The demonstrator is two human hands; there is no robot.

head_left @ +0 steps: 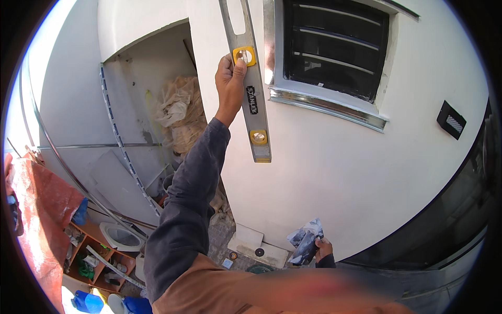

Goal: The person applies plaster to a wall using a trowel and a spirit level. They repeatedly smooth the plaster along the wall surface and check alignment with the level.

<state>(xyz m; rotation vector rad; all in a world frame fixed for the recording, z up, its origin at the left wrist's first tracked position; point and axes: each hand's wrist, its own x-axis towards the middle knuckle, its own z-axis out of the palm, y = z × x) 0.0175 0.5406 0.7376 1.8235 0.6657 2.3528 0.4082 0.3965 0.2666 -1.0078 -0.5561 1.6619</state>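
Observation:
My left hand [231, 86] is raised against the white wall, its fingers closed round the edge of a grey spirit level [256, 118]. The thumb lies by the upper yellow vial. The level stands nearly upright, slightly tilted, its top cut off by the picture's edge. Just right of it is a shiny metal strip [269, 42] along the side of a dark barred window [334, 49]. Another metal profile [327, 108] runs under the sill. Lower down, my right hand [323, 250] is closed on a crumpled grey-and-white sheet [306, 242]; I cannot tell its material.
A recess at left holds bunched tan plastic sheeting [180, 107]. Long bent metal strips [57, 141] and a red tarp [42, 220] are further left. Below stand an orange shelf [104, 256] and a blue container [88, 302]. A black fixture [451, 120] sits on the right wall.

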